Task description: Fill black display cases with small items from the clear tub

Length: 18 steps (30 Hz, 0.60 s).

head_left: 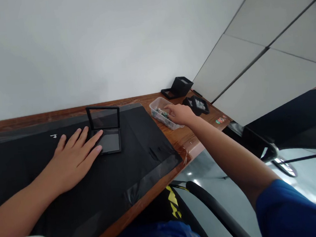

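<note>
The right hand (181, 114) is stretched out to the far right part of the tabletop (189, 139), its fingers dipped into a clear plastic tub (153, 104) of small mixed parts (161, 113). The fingertips are hidden among the parts, so I cannot tell whether they have closed on anything; the hand looks loosely curled rather than clenched. The tub's long axis runs slantwise, from the far edge back toward the right edge, and it sits on bare wood just off the right border of the black mat (141, 153).

The left hand (74, 162) lies open and flat on the mat, palm down. Its fingers are spread, with the tips of two resting on the left rim of an open black case (110, 142). The case's lid (104, 118) stands upright on the far side, and its shallow base appears bare. The tub lies to the right of the case and a little farther back, well apart from it, so the right hand is much the nearer to the tub and the left to the case. Only mat and wood lie between them.

Beyond the tub, at the far right corner, stands a black box (182, 85), with a second black box (199, 105) just right of the reaching hand. A few coloured bits (221, 120) lie near the right edge.
</note>
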Motion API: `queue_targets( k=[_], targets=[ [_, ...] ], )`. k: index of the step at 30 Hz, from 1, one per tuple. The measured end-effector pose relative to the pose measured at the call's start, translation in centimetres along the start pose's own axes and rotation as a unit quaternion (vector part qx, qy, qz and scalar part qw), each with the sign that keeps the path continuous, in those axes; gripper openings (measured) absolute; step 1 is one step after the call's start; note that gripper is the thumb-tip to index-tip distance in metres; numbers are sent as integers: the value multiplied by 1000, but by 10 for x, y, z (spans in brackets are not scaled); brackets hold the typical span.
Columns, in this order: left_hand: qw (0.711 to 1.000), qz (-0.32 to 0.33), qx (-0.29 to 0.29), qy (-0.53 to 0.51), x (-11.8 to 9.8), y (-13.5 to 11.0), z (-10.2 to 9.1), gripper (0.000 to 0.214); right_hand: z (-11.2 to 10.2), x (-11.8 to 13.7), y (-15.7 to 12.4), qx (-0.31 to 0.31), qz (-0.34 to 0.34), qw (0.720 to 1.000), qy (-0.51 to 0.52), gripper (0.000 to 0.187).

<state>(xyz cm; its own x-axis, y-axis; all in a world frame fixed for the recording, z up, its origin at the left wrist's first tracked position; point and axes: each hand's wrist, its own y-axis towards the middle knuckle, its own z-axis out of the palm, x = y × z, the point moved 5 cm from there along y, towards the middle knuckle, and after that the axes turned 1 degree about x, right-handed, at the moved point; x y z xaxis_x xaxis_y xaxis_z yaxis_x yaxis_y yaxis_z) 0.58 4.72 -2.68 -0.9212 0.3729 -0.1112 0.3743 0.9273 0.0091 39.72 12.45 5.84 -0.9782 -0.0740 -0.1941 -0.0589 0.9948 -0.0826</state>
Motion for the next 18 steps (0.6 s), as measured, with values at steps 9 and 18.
queue_targets(
  k=[9,18],
  targets=[
    [1000,5,-2,-9,-3,-3,-5,67,-9,-6,-4,-35,21,998,45,52],
    [998,2,-10,-58,-5,-1,-9,66,-62,55,-51,-216,-83,931,282,47]
  ],
)
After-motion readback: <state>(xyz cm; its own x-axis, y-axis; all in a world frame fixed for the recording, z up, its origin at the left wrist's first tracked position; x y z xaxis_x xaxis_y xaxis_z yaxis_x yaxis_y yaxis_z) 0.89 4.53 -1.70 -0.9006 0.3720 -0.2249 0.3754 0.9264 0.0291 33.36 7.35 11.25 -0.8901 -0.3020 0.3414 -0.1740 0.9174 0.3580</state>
